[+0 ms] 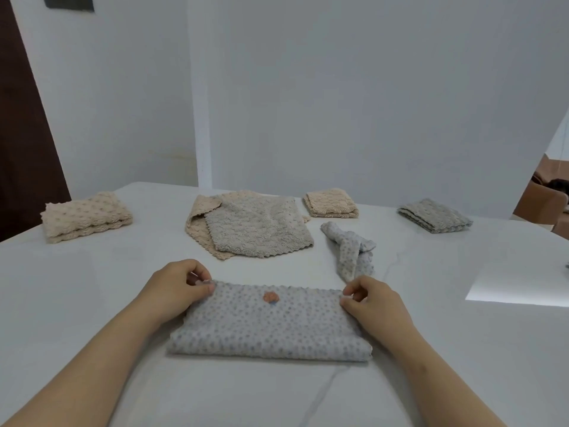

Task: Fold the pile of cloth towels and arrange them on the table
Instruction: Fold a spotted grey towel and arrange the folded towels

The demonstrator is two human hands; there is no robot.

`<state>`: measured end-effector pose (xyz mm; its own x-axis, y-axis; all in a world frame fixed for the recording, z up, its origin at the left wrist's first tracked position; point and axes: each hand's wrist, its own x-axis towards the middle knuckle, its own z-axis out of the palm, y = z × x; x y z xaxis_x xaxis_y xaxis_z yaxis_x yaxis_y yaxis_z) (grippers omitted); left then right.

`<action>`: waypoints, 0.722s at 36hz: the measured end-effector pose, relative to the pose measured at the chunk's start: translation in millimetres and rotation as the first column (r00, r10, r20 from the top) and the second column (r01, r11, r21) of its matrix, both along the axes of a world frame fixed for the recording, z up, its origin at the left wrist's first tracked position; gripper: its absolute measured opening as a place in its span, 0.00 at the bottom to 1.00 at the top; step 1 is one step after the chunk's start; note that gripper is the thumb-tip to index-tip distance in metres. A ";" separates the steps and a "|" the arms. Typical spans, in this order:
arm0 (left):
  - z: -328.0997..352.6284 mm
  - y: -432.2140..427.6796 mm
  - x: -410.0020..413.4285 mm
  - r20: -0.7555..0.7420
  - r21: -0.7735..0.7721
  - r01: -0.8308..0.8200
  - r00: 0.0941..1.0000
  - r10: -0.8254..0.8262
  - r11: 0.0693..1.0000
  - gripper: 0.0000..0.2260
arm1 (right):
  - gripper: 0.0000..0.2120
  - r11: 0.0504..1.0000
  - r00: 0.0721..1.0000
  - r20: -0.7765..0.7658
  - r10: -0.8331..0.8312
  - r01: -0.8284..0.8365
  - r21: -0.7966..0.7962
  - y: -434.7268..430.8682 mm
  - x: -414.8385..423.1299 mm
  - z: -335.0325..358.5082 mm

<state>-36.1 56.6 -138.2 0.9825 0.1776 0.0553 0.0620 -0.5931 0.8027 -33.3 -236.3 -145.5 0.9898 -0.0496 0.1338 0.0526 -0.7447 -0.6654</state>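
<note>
A grey dotted towel (271, 325) with a small orange patch lies folded in half on the white table (92, 303), right in front of me. My left hand (178, 288) pinches its far left corner. My right hand (369, 300) pinches its far right corner. Behind it a flat grey towel (258, 232) lies on a beige towel (197, 223). A crumpled grey dotted towel (351, 251) lies to the right of them.
Folded towels rest along the back of the table: a beige one (83, 217) at the left, a smaller beige one (329, 204) right of centre, a grey one (434, 215) at the far right. White walls stand behind. A brown chair (542, 198) is past the right edge.
</note>
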 end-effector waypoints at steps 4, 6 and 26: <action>0.1 1.0 0.9 0.012 0.013 -0.008 1.000 0.008 1.000 0.05 | 0.09 0.991 0.996 0.080 -0.025 0.015 0.130 0.1 0.8 -2.9; -0.7 1.8 1.7 0.025 0.003 -0.014 1.000 0.013 1.000 0.05 | 0.10 0.976 0.989 0.144 -0.045 0.013 0.220 0.6 1.9 -3.8; -9.0 4.0 8.6 0.107 -0.065 -0.108 0.988 0.114 0.992 0.07 | 0.08 0.974 0.997 0.004 -0.071 0.071 -0.214 7.1 15.4 -6.5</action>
<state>-27.5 60.6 -147.2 0.9449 0.2915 0.1488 0.0337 -0.5390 0.8416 -17.9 -229.2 -152.0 0.9853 -0.0904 0.1450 -0.0078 -0.8714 -0.4904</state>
